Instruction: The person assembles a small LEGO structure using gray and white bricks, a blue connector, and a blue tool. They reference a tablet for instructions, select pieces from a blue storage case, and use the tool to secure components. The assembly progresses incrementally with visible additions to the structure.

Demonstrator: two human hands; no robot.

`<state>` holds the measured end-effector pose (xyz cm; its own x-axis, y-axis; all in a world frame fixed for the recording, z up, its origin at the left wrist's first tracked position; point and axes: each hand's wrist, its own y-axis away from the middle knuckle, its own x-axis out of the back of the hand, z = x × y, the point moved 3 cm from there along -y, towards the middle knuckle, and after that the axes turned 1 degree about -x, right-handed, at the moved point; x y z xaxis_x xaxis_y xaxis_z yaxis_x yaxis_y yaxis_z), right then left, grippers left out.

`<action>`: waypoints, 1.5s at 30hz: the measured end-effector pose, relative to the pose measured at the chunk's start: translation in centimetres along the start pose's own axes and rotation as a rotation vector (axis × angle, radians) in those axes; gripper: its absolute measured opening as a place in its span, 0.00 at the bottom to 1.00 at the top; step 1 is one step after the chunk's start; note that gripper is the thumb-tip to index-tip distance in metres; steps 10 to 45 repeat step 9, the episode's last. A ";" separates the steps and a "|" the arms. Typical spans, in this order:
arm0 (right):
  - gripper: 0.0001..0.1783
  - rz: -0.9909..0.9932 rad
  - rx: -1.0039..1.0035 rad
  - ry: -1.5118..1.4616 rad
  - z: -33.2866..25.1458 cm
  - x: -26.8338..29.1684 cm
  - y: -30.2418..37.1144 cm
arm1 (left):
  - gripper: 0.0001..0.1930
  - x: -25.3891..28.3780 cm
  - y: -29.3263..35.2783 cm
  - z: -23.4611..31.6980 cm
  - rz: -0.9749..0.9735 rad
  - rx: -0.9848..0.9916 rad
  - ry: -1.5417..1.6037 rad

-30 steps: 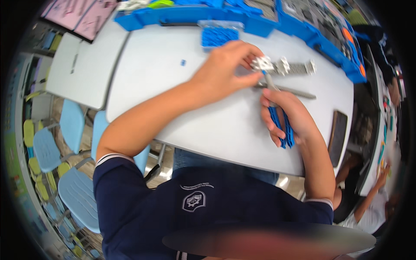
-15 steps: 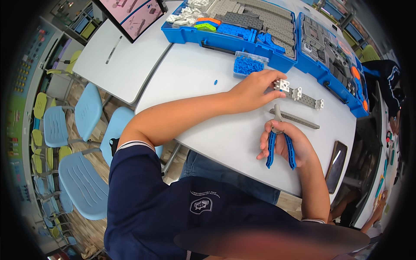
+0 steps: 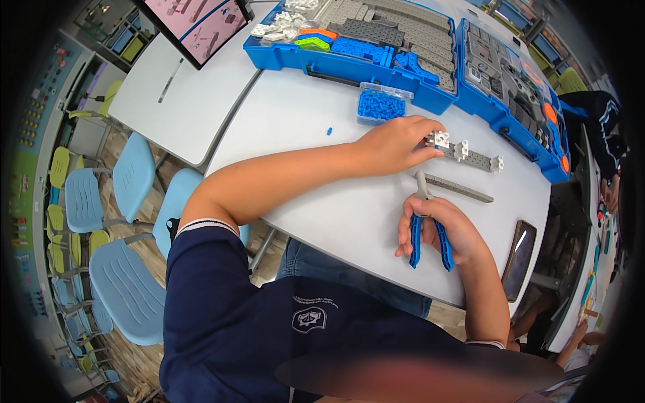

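Observation:
My left hand (image 3: 396, 148) pinches the left end of a grey perforated beam (image 3: 478, 160), at a white connector (image 3: 440, 140). Two more white connectors stand along that beam, one midway and one at its far right end. In my right hand (image 3: 451, 220) is a pair of pliers with blue handles (image 3: 414, 243) and a grey head, its jaws pointing up toward the beam but apart from it. The pliers' handles are spread, with fingers wrapped around them. A second, bare grey beam (image 3: 463, 189) lies on the table just beyond the pliers.
A clear box of blue pins (image 3: 381, 105) stands beyond my left hand, and one loose blue pin (image 3: 329, 131) lies to its left. Two blue parts cases (image 3: 430, 94) fill the back. A phone (image 3: 520, 258) lies at the right edge; a tablet (image 3: 205, 30) stands back left.
My right hand and the pliers have drawn slightly nearer to me and to the left. My left hand keeps its pinch on the beam's end. The view has shifted a little.

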<state>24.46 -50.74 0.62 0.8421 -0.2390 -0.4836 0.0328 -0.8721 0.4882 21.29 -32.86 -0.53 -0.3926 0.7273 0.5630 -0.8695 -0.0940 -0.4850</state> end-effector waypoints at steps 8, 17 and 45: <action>0.16 -0.036 -0.012 0.003 0.1 0.2 -0.1 | 0.23 0.4 0.3 0.2 0.034 -0.032 0.054; 0.16 -0.038 -0.011 0.006 0.2 0.3 -0.1 | 0.24 0.5 0.3 0.4 0.041 -0.045 0.069; 0.16 -0.038 -0.011 0.006 0.2 0.3 -0.1 | 0.24 0.5 0.3 0.4 0.041 -0.045 0.069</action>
